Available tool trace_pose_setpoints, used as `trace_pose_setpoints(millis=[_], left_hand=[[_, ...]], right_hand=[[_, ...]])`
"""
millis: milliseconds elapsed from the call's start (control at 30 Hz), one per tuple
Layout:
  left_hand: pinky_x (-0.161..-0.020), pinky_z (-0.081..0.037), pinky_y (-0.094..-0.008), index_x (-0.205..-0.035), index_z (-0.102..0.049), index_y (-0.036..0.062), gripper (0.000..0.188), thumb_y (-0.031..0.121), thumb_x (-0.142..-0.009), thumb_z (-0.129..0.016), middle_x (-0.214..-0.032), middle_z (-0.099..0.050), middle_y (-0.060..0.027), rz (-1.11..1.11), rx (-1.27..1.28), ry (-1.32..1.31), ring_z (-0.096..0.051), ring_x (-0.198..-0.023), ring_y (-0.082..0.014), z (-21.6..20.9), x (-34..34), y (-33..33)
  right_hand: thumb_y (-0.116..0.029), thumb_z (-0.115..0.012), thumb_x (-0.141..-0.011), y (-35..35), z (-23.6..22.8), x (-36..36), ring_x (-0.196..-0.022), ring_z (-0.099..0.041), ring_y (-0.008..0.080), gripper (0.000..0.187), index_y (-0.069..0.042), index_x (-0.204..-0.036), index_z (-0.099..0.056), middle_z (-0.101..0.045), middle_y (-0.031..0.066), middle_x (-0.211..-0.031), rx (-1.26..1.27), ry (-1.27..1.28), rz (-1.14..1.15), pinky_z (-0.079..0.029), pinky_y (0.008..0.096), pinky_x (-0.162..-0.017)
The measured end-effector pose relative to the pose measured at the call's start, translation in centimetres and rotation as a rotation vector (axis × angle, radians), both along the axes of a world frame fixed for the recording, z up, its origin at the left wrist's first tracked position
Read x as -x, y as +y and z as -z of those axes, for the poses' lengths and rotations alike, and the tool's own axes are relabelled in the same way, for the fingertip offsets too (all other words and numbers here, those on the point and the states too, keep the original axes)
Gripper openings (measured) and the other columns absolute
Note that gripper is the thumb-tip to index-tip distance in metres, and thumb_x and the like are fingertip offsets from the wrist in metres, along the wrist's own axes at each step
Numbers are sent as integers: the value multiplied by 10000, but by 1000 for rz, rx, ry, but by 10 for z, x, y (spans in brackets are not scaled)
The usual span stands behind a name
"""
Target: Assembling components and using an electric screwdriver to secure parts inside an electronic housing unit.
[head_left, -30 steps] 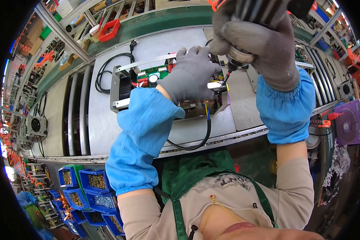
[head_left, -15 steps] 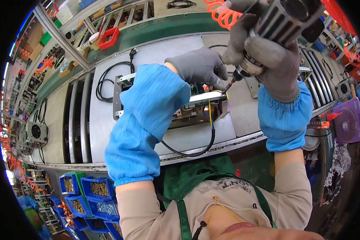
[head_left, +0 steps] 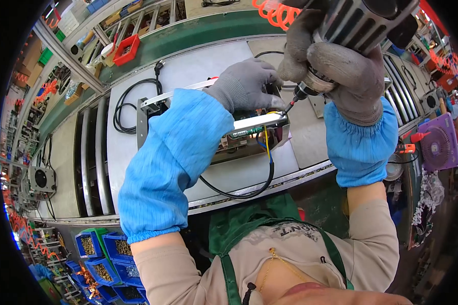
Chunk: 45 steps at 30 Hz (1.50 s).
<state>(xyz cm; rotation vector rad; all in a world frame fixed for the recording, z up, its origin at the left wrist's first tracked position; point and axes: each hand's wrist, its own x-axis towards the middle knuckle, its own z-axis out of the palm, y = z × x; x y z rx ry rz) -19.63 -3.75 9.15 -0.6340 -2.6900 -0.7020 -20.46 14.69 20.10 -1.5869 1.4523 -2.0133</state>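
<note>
My right hand [head_left: 348,71], in a grey glove, wraps round a dark power screwdriver [head_left: 361,23]. Its bit [head_left: 291,105] slants down to the right end of a pale metal rail [head_left: 257,122], where it seems to touch. That rail is the near edge of an open metal chassis [head_left: 141,122] with circuit boards inside. Across the top of the chassis lies my left hand [head_left: 247,86], also gloved, its fingers curled and its thumb by the rail, close to the bit. Its fingertips are partly hidden. A yellow wire [head_left: 267,140] and a black cable [head_left: 271,178] hang from the near side.
The chassis stands on a pale board [head_left: 122,168] on a conveyor with metal rollers [head_left: 102,152]. A coiled power cord [head_left: 118,114] lies left of it. Blue bins [head_left: 102,272] of screws stand lower left, a red tray [head_left: 126,50] behind, a purple fan [head_left: 440,142] at right.
My left hand has shifted a little left along the chassis, with its fingers drawn back from the bit. The screwdriver still points at the same rail end. The whole view has shifted slightly.
</note>
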Motion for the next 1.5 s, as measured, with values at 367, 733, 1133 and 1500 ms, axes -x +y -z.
trace_pose_setpoints(millis=[367,733,1133,1500], left_hand=[[-808,-507,-378,-969,-696,108,496,500,-675,-771,-979,-676,-35,29,9,101,-632,-912,-272,12,8,2],[-815,-510,-384,-959,-697,117,546,549,-638,-783,-992,-673,-32,5,21,134,-631,-927,-281,12,13,8],[-812,-521,-378,-961,-691,112,482,451,-639,-805,-1006,-672,-23,-27,-6,104,-637,-930,-270,11,10,9],[-803,-524,-374,-965,-686,103,511,456,-620,-819,-992,-669,-30,-29,-36,72,-640,-926,-270,10,11,11]], right_hand=[[-63,-532,-918,20,21,24,-660,-638,226,164,34,-1013,-625,-624,165,-908,227,-23,-31,-540,301,-537],[-273,-525,-870,19,24,38,-694,-490,136,418,4,-1183,-524,-530,48,-833,213,-293,148,-407,333,-660],[-252,-550,-863,22,24,24,-688,-460,122,529,-16,-1316,-414,-457,27,-832,184,-155,43,-385,324,-634],[-268,-540,-862,18,21,25,-659,-447,102,518,19,-1283,-444,-448,15,-824,152,-135,86,-367,324,-623]])
